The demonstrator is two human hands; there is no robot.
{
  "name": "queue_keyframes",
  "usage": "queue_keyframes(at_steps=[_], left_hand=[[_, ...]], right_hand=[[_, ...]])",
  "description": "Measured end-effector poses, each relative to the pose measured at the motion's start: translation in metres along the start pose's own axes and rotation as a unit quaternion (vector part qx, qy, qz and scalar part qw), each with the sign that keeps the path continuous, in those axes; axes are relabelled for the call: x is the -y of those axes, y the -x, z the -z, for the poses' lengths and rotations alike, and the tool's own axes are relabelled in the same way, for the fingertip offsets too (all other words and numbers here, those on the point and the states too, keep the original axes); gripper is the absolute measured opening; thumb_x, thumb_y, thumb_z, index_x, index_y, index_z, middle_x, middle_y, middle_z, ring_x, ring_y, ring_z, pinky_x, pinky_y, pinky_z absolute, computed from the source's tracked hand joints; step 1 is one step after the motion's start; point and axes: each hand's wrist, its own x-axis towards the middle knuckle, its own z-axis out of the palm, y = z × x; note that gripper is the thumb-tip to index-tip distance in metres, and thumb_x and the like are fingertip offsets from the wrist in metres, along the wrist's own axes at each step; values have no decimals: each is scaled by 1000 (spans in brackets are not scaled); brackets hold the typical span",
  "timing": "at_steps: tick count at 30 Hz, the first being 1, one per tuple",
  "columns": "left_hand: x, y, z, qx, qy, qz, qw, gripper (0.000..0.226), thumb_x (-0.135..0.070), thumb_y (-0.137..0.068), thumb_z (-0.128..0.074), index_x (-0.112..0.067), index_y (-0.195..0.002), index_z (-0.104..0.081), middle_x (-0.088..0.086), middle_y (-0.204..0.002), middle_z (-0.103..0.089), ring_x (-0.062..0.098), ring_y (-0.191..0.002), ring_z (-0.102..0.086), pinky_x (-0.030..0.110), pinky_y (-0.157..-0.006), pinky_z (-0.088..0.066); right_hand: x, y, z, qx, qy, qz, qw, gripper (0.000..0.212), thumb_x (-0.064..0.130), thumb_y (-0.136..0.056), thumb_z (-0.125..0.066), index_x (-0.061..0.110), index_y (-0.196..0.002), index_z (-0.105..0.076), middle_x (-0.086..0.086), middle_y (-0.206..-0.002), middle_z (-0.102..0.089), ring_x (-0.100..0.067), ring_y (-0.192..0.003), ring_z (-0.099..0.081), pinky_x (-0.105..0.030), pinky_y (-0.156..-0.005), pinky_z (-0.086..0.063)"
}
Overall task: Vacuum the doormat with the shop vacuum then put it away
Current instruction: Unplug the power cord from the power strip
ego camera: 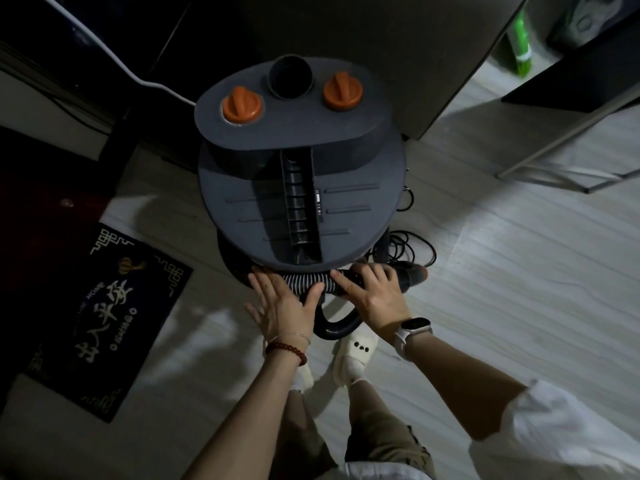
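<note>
The shop vacuum (298, 174) stands in front of me, a dark grey drum with two orange knobs and a round port on its lid. Its ribbed hose (304, 284) wraps around the near side of the drum. My left hand (282, 303) rests flat on the hose with fingers spread. My right hand (372, 292) grips the hose's dark end, whose nozzle (414, 273) sticks out to the right. A loop of hose (337, 327) hangs below my hands. The dark doormat (104, 320) with gold characters lies on the floor to the left.
The vacuum's black power cord (410, 249) lies coiled on the pale wood floor at its right. A grey wall corner (450, 64) stands behind the vacuum, a table frame (561, 171) to the right, dark furniture to the left. My slippered feet (355, 355) are just below the hose.
</note>
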Motion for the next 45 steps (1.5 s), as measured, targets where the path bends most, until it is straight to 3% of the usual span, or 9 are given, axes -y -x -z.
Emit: queue_keyframes(at_steps=[3,7,12,16,18,27,33,39,45], left_hand=[[5,3,9,-9,28,-22,999,87,-49,-85,-55,-3,-146,-15,10,-157,-4,21,-145,4,53,-114,-3],[7,11,40,-73,136,-49,987,68,-33,-87,-60,-3,-141,-32,8,-153,-22,24,-140,-22,50,-116,-15],[1,-9,93,-134,168,-132,968,57,-22,-88,-58,-6,-139,-37,9,-149,-28,24,-137,-29,34,-110,-28],[-6,-50,135,-126,140,-234,954,60,-25,-88,-54,-5,-141,-33,16,-150,-23,31,-139,-26,39,-110,-29],[-10,-71,154,-93,115,-280,949,62,-28,-88,-50,-8,-143,-29,16,-153,-17,31,-141,-20,40,-111,-28],[-16,-114,185,22,-71,-400,914,68,-32,-92,-52,-22,-147,-14,12,-157,1,33,-144,2,48,-115,-13],[-12,-97,174,101,-119,-437,886,79,-42,-90,-51,-23,-147,-1,7,-156,13,25,-144,13,39,-117,-4],[4,-60,150,144,-73,-454,876,73,-45,-86,-55,-27,-145,-14,11,-155,-16,28,-144,-8,42,-115,-17],[8,-30,131,133,-89,-456,876,69,-58,-77,-33,-29,-140,-33,14,-144,-36,36,-132,-29,50,-104,-34]], right_hand=[[2,3,18,-5,3,-17,1000,42,27,-83,-49,24,-125,-45,-11,-103,-61,-23,-97,-44,-44,-80,-48],[31,-24,62,-93,-113,-48,988,36,29,-87,-48,16,-121,-45,-13,-109,-59,-22,-101,-46,-41,-82,-47],[84,-111,105,-92,-239,-216,942,71,38,-89,-52,11,-145,-18,-16,-132,-41,-29,-115,-48,-39,-84,-48],[104,-146,100,-17,-199,-313,929,72,31,-95,-43,17,-147,4,-15,-127,-38,-31,-84,-55,-38,-57,-42],[108,-147,95,-12,-171,-334,927,68,30,-96,-39,18,-147,5,-14,-124,-39,-32,-75,-53,-35,-54,-35],[120,-114,95,-48,-159,-424,890,62,29,-94,-44,18,-147,-12,-10,-132,-41,-36,-109,-51,-46,-73,-46],[126,-73,97,-26,-96,-445,890,61,26,-93,-46,15,-145,-18,-14,-128,-44,-38,-104,-51,-43,-68,-45],[121,-25,98,-16,-43,-444,895,60,14,-84,-59,7,-138,-34,-23,-110,-55,-42,-84,-57,-40,-57,-45],[118,6,100,-62,-6,-501,863,55,7,-79,-66,3,-130,-47,-25,-109,-59,-44,-94,-57,-50,-74,-48]])
